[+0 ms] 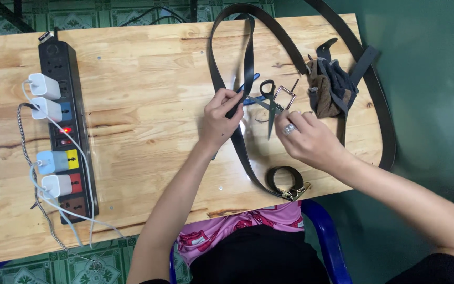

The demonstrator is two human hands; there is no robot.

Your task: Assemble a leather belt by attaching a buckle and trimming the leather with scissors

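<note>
A long black leather belt (218, 73) loops across the wooden table (143, 94), its end coiled by a brass buckle (293, 192) at the front edge. My left hand (219, 120) pinches the belt strap near the table's middle. My right hand (307, 138), with a ring on one finger, rests just right of it, fingertips at a loose metal buckle frame (286, 97). Black-handled scissors (270, 103) lie between the two hands, blades pointing toward me. A blue-handled tool (249, 89) lies partly under the strap.
A black power strip (69, 131) with several white chargers and cables lies along the table's left side. A brown and dark cloth bundle (330, 87) sits at the right, ringed by a second black strap (384, 105). A blue chair edge (327, 236) shows below.
</note>
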